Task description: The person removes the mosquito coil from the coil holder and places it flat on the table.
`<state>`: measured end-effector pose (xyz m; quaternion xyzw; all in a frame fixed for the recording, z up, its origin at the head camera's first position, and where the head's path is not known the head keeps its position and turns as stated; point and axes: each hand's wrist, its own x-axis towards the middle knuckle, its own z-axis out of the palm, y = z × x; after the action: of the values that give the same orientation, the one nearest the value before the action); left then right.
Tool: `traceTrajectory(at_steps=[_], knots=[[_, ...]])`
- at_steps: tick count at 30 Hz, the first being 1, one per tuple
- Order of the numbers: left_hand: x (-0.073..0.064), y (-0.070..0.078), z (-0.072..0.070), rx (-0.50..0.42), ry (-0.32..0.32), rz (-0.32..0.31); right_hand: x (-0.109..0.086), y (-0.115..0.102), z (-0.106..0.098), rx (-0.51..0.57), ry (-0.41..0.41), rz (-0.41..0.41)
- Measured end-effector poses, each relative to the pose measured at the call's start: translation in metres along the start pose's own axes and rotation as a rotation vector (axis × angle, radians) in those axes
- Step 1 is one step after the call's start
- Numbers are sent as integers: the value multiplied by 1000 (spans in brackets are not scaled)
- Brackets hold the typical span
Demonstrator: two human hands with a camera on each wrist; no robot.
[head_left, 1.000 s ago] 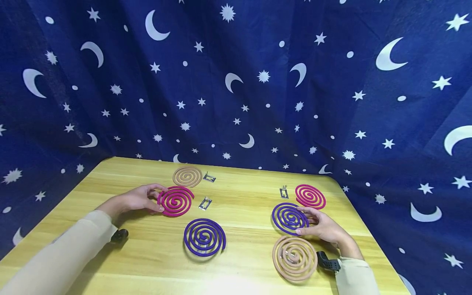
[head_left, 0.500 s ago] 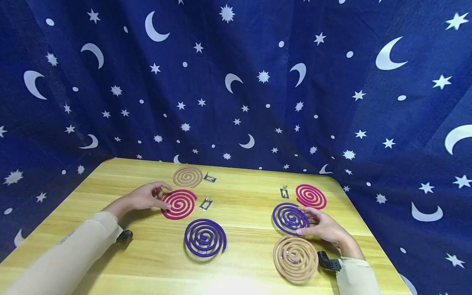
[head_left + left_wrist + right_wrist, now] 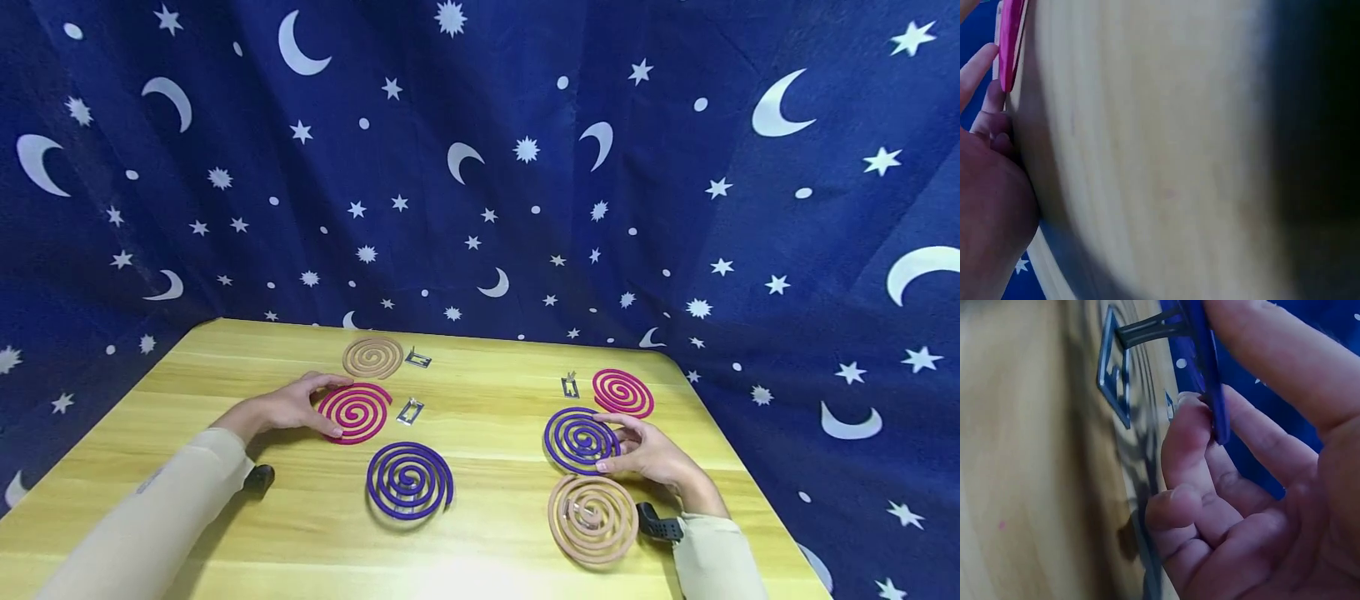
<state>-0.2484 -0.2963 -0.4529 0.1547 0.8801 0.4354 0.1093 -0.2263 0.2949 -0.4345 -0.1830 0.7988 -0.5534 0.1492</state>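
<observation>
Here, nearest me: the near tan coil (image 3: pixel 592 518) lies over a metal stand (image 3: pixel 567 510) whose bars show through its rings, just beside the black wrist device (image 3: pixel 658 523) at my right cuff.
Left purple coil: it (image 3: pixel 409 481) sits likewise over metal bars, a shadow beneath its rim, on the wooden surface (image 3: pixel 487 467) between my two arms and touched by neither.
My right grip: it (image 3: pixel 648 454) pinches the right edge of the right purple coil (image 3: pixel 579 442), thumb on the near side, fingers on the far side and below, the rest curled loosely.
Under that coil: from my right wrist I see a stand's leg (image 3: pixel 1150 329) reaching its underside; whether the stand's base touches the surface I cannot tell.
My left grip: it (image 3: pixel 292 407) is curved partly closed round the left pink coil (image 3: pixel 355 413), thumb over its near left edge, index finger at its far edge. I cannot tell if the coil is lifted.
Beside that coil: a bare metal stand (image 3: pixel 410 411) lies just to its right, apart from it.
Right pink coil: it (image 3: pixel 623 393) lies just beyond my right grip, with another stand (image 3: pixel 570 386) to its left.
Far tan coil: it (image 3: pixel 372 357) lies behind the left pink coil, a stand (image 3: pixel 418 358) near its right.
Backdrop: a dark blue curtain (image 3: pixel 420 167) with pale moons, stars and dots.
</observation>
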Motion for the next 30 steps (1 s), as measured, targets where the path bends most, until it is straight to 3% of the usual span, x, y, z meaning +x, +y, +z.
traceTrajectory(at_steps=[9, 17, 23, 30], knots=[[1, 2, 1, 80, -8, -51, -1, -3, -2, 75, 47, 102], [1, 1, 1, 63, -9, -76, 0, 3, -2, 271, 3, 124], [1, 1, 0, 42, -21, -96, 2, 3, -3, 347, 1, 108], [2, 2, 1, 30, -14, -91, 1, -1, -7, 383, 12, 33]])
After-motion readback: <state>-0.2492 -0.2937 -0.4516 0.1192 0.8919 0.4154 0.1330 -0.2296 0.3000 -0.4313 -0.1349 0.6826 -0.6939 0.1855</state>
